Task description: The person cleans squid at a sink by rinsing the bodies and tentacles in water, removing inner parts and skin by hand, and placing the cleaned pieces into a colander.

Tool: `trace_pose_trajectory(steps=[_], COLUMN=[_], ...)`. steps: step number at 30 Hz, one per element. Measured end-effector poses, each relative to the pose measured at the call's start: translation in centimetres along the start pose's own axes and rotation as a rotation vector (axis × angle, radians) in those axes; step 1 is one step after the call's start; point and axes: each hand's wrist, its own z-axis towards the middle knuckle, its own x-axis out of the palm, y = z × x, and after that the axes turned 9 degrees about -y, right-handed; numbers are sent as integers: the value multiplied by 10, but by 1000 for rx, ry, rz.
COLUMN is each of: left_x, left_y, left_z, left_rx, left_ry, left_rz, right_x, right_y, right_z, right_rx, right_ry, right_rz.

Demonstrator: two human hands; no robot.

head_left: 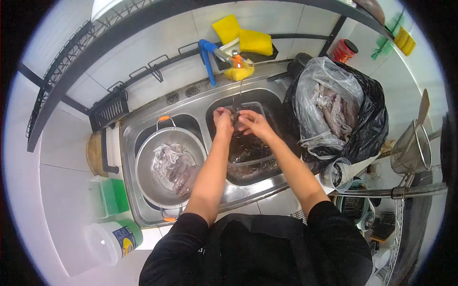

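My left hand [223,121] and my right hand [254,124] meet over the right sink basin, fingers closed around a small greyish squid [235,116], mostly hidden by the fingers. A thin stream of water runs down onto it from the tap [238,62]. Beneath my hands, a clear rectangular tub [253,164] of dark water sits in the basin. In the left basin stands a metal pot [145,178] with orange-gripped handles, with several squid [174,164] inside. More squid [336,112] lie in an open plastic bag [310,86] lined by a black one, right of the sink.
Yellow sponges [255,42] rest behind the tap. A clear cup [335,174] with dark bits stands below the bag. At right are a mesh strainer [411,150] and a metal rack [400,224]. A green container [114,195] and a white bucket [112,243] are at left.
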Motion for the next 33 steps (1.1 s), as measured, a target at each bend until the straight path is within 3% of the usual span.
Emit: trace_pose_trajectory(steps=[1,2,4,5,10,13,16,17,18,19,24,26,27,29,30,31,33], left_x=[3,1,-4,-7,-14,-12,-3,1,3,0,13,34,47,77,90,100,111], left_y=[-8,-8,-12,-15,-34,-34,-34,-34,-33,-35,-65,-101,-121,-160,-175,-184,-194], left_z=[-12,-16,-19,-24,-68,-75,-81,-82,-81,-68,-79,-100,-108,-122,-124,-120,-113], left_rx=[243,249,867,1065,1248,1381,1424,1283,1135,1114,1027,1368,1503,1686,1740,1737,1934], left_ry=[-64,-59,52,43,161,276,155,30,-88,-76,-219,-195,-37,253,387,378,611], left_rz=[185,190,334,462,751,740,660,522,388,379,552,585,637,762,835,834,939], right_x=[5,10,18,25,47,48,43,40,35,30,9,1,0,-1,-2,-5,-14], right_y=[-4,-7,-13,-21,-37,-40,-47,-38,-22,-5,34,43,41,38,40,43,47], right_z=[-1,-2,0,1,5,16,40,43,42,41,61,66,68,74,76,78,75], right_rx=[162,324,383,442,591,486,424,421,379,335,48,-326,-322,-548,-551,-518,-511], right_ry=[-30,-53,-56,-63,-46,39,41,41,-68,-175,-182,-159,-156,-5,2,54,98], right_rz=[298,597,654,810,1126,1118,1101,1102,990,876,470,-275,-273,-624,-626,-679,-732])
